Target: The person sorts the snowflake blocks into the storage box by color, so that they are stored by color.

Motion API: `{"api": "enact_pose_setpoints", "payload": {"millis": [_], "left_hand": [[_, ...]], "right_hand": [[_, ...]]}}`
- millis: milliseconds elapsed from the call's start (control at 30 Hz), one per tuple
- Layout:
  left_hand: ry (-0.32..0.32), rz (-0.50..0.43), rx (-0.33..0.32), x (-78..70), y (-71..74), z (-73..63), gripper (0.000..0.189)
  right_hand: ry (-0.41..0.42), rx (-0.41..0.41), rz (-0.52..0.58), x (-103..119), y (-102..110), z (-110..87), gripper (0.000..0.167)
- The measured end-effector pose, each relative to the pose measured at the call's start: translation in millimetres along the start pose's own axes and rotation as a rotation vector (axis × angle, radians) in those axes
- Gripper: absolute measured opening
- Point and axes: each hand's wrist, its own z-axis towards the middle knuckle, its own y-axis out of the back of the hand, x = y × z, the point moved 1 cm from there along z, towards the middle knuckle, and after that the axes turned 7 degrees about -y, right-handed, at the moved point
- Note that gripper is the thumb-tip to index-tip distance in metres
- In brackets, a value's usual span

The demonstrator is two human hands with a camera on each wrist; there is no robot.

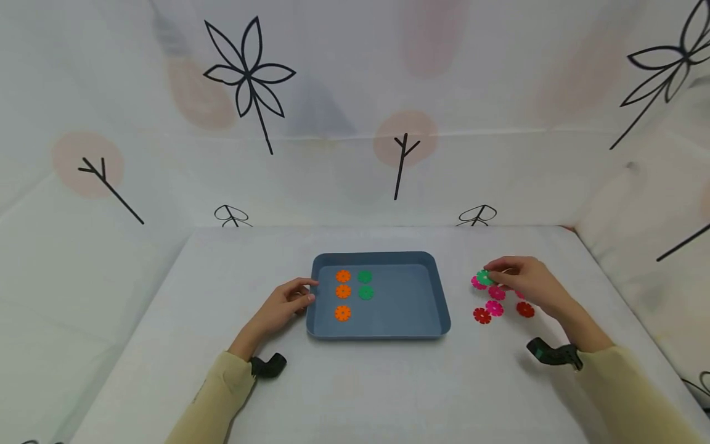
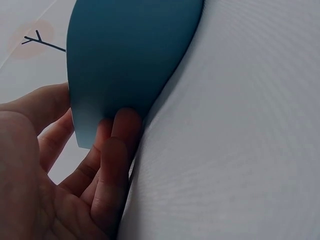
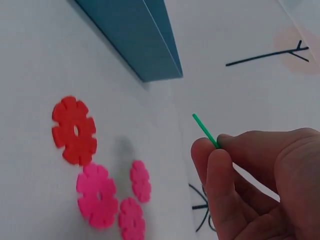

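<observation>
In the head view, one blue-grey tray (image 1: 402,311) lies on the white table (image 1: 383,388), with three orange flower discs (image 1: 342,312) in a column towards its nine o'clock side and two green flower discs (image 1: 366,293) just to the three o'clock side of the upper pair. The left hand (image 1: 281,303) is at the tray's nine o'clock edge, its fingers curved around the rim. Beyond the tray's three o'clock side, the right hand (image 1: 529,282) is nearly closed, pinching one further green disc (image 1: 484,277) between thumb and fingertips; about it lie four pink discs (image 1: 494,308), one largely hidden by the hand, and two red discs (image 1: 482,316), at the pile's seven and four o'clock. In the left wrist view, the same hand's bent fingers touch the tray's outer wall, one digit passing behind its edge. In the right wrist view, the pinched disc shows edge-on at four o'clock, one red disc lies at nine, three pink ones between six and eight, and the tray's corner stands near twelve.
</observation>
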Motion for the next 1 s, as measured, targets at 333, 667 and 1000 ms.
{"api": "enact_pose_setpoints", "payload": {"millis": [333,667,1000], "left_hand": [[0.005,0.003,-0.002,0.7,-0.9,-0.6,0.038],[-0.004,0.010,-0.005,0.9,0.1,-0.6,0.038],[-0.001,0.021,-0.006,7.5,-0.4,1.2,0.037]], "right_hand": [[0.085,0.097,0.079,38.8,-35.5,16.7,0.032],[0.182,0.127,0.100,74.8,-62.2,30.5,0.021],[0.233,0.209,0.162,92.1,-84.7,46.8,0.021]]}}
